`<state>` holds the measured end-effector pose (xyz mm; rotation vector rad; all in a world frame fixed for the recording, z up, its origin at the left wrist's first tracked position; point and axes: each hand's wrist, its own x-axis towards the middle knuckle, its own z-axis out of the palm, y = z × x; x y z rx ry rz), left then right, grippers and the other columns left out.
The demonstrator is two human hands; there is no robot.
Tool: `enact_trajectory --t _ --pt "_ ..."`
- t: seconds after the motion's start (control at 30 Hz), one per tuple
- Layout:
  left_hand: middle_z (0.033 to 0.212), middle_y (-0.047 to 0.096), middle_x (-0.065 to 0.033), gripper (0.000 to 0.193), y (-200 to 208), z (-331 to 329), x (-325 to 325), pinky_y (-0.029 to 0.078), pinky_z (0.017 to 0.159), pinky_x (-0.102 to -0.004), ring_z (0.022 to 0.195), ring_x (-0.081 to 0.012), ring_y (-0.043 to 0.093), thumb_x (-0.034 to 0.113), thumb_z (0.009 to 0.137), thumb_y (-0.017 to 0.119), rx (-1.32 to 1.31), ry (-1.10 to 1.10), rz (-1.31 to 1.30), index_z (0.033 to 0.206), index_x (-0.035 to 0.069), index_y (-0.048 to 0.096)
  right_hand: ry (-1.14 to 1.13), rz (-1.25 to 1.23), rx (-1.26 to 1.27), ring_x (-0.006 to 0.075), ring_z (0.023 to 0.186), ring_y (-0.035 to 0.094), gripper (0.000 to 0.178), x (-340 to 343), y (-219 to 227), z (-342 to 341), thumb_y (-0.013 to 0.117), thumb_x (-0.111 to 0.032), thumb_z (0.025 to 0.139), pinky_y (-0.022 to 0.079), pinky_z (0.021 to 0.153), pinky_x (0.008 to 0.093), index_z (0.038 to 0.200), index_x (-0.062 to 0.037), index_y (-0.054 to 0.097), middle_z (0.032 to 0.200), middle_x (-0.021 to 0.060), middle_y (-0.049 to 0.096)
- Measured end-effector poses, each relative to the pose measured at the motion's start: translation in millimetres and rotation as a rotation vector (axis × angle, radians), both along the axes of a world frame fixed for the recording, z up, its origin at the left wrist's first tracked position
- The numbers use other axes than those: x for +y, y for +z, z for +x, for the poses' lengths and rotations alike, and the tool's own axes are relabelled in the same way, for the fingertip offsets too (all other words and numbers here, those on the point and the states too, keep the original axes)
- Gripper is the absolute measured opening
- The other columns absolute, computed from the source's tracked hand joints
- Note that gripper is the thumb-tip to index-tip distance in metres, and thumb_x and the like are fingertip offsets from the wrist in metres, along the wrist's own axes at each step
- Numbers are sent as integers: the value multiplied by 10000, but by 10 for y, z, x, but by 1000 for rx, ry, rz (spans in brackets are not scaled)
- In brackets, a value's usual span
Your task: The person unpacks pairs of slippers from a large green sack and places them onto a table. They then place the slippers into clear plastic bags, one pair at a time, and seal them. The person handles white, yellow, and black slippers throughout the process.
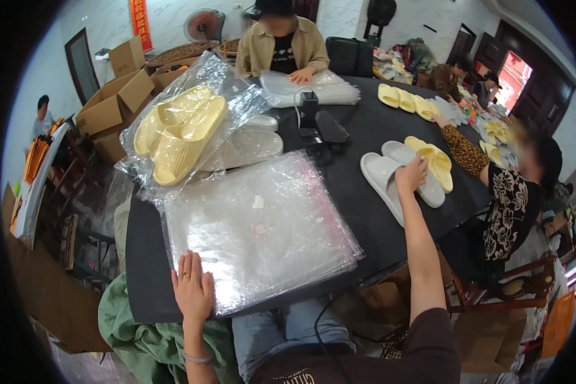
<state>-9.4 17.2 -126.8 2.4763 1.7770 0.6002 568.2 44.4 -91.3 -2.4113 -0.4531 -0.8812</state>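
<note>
My left hand lies flat, fingers out, on the near left corner of a stack of clear plastic bags. Reaching out to the right, my right hand has its fingers curled over a light grey slipper; its fingertips are partly hidden. Another grey slipper lies left of it, and a pair of yellow slippers sits close against its right side. Beyond the stack on the left, yellow slippers in clear bags are piled on bagged grey slippers.
A dark device with a cable stands mid-table. Across from me a person rests a hand on more clear bags. At right, a person in a leopard-print sleeve reaches toward a row of yellow slippers. Cardboard boxes stand left.
</note>
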Motion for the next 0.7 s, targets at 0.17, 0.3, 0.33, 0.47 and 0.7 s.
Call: enact_trajectory --t 0.17,0.3,0.33,0.47,0.7 --pt "1442 403 -94 504 -7 -51 -34 217 1102 -479 1354 -260 338 272 901 492 -17 22 -8 1366 83 445 1208 583 423 196 1029 543 434 212 580 -1599 523 -9 836 459 846 295 1268 -39 487 1271 129 492" --pt "1444 400 -91 504 -12 -24 5 229 1094 -476 1348 -261 347 282 907 490 -15 0 -3 1368 85 439 1461 907 1478 86 791 576 257 442 878 -2760 482 -171 940 462 660 239 1143 -47 579 1053 40 647" --pt "1444 400 -90 504 -14 -23 15 231 1092 -478 1347 -262 348 283 908 489 -12 -11 1 1369 86 436 1422 972 1651 85 758 574 251 608 794 -2965 476 -188 944 458 636 237 1123 -48 584 1017 41 653" --pt "1453 384 -94 504 12 -28 38 231 1090 -487 1351 -275 339 291 922 471 17 -32 -7 1381 92 416 1466 506 973 203 685 621 203 1083 79 -3441 474 -198 925 491 596 348 1010 -52 587 895 87 665" --pt "1297 518 -180 397 352 221 -44 298 1058 -494 1291 -371 400 143 856 592 318 -63 152 1236 45 535 1301 -34 171 332 682 635 136 1163 -661 -3584 510 -208 873 503 599 447 856 -85 566 759 117 643"
